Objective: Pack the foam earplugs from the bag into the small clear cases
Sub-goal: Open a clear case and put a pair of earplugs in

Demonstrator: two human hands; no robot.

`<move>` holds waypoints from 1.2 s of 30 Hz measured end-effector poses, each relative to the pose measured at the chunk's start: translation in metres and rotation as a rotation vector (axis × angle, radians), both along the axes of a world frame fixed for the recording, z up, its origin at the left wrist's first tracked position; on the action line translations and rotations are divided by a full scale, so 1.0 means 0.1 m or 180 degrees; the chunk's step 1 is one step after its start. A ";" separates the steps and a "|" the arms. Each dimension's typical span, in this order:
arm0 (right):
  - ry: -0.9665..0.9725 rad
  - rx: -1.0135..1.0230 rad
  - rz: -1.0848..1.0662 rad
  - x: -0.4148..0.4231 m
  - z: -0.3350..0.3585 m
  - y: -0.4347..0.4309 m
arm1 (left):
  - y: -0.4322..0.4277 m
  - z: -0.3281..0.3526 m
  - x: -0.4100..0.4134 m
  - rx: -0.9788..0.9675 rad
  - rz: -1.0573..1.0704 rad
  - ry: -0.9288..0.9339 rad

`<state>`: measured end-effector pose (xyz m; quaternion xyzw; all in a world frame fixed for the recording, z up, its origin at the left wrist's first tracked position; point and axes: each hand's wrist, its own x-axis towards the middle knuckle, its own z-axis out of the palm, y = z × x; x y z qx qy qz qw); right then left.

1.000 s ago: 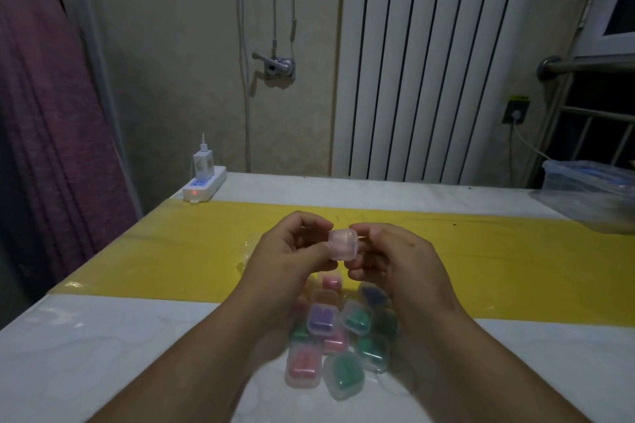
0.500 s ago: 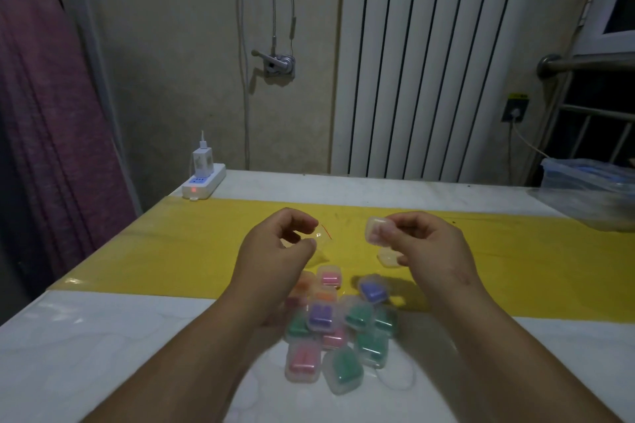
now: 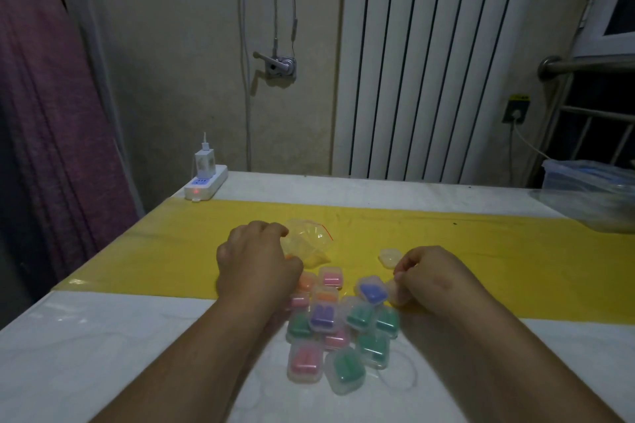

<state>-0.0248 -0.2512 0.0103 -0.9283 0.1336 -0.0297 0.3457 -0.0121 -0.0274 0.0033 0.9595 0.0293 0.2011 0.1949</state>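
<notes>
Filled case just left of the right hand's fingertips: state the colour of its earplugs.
Blue; that case shows best in the head view.

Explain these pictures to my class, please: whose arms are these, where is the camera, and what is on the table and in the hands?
These are a person's bare arms, filmed by one camera worn on the head, looking down. On the yellow strip lie a clear bag holding foam earplugs and one empty case; nearer lies a pile of filled cases. The left hand curls at the bag; what it grips is hidden. The right hand pinches a pale case.
</notes>
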 end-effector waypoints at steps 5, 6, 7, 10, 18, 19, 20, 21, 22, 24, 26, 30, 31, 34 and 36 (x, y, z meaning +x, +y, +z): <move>-0.0151 0.0070 0.0188 0.03 -0.06 0.04 | 0.06 -0.02 0.02 0.0492 0.0278 -0.0010; -0.0292 -0.0074 0.0182 0.02 -0.05 0.05 | 0.06 -0.02 0.02 0.0544 0.0301 -0.0062; -0.0466 -0.0133 0.0187 0.01 -0.02 0.07 | 0.05 -0.01 0.02 0.0549 0.0306 -0.0114; -0.1084 0.0207 0.0345 -0.06 0.06 0.18 | 0.02 0.01 0.01 0.0323 0.0182 -0.0415; -0.1502 0.0456 0.0961 -0.16 0.06 0.39 | -0.14 0.07 -0.12 -0.0361 -0.1141 -0.0930; -0.1623 0.0551 0.0857 -0.14 0.03 0.38 | -0.15 0.07 -0.14 -0.0536 -0.1286 -0.0908; -0.1746 0.0683 0.0763 -0.13 0.02 0.37 | -0.16 0.07 -0.16 -0.0948 -0.1419 -0.0893; -0.1866 0.0826 0.0684 -0.12 0.01 0.36 | -0.18 0.10 -0.19 -0.1603 -0.1499 -0.0791; -0.1948 0.0921 0.0595 -0.14 0.03 0.36 | -0.18 0.14 -0.23 -0.2362 -0.1554 -0.0589; -0.2055 0.1014 0.0449 -0.16 0.07 0.35 | -0.17 0.17 -0.22 -0.3205 -0.1381 -0.0404; -0.2153 0.1050 0.0345 -0.18 0.09 0.35 | -0.14 0.18 -0.17 -0.3436 -0.1061 -0.0336; -0.2322 0.0998 0.0236 -0.18 0.09 0.34 | -0.15 0.18 -0.16 -0.4048 -0.1202 0.0339; -0.2310 0.0966 0.0259 -0.18 0.09 0.34 | -0.16 0.18 -0.17 -0.4068 -0.1321 0.0511; -0.2052 0.1222 0.0610 -0.21 0.12 0.35 | -0.18 0.14 -0.17 -0.3838 -0.1444 0.0356; -0.2016 0.1561 0.0759 -0.21 0.16 0.33 | -0.16 0.14 -0.16 -0.3733 -0.1337 0.0153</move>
